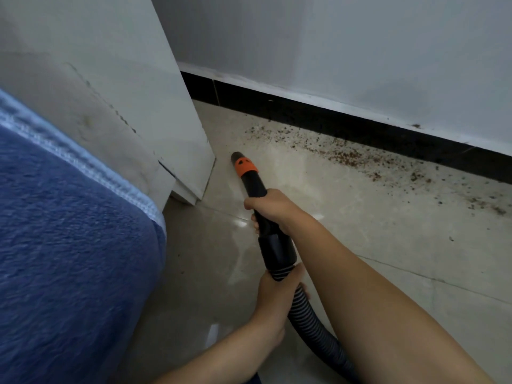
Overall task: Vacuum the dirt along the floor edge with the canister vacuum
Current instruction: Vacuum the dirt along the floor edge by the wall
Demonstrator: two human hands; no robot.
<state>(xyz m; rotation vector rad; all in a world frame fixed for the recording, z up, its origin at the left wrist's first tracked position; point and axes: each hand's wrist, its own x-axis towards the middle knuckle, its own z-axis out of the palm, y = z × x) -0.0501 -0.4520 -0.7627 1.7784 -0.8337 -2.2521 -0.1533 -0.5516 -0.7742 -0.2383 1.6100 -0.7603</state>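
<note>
One vacuum hose (304,314) shows, black and ribbed, ending in one rigid black nozzle tube (253,187) with one orange collar (246,166) just behind its open tip. Two bare hands hold it. The right hand (273,210) grips the rigid tube behind the collar, its fingers (255,220) curled around the tube and clamped on it. The left hand (277,295) grips the ribbed hose just below the wide black cuff (277,249), its fingers wrapped under and around the hose.

The tip sits low over the pale tiled floor (388,245), near the foot of one white cabinet panel (155,112) at the left; whether it touches the tile cannot be told. One band of brown dirt specks (346,155) lies scattered along the floor's far edge, against the black baseboard (332,117) under the white wall (332,51), thinning toward the right edge. The tip is apart from the dirt, toward the near-left of it. One blue blanket (69,245) with a paler hem fills the left side.
</note>
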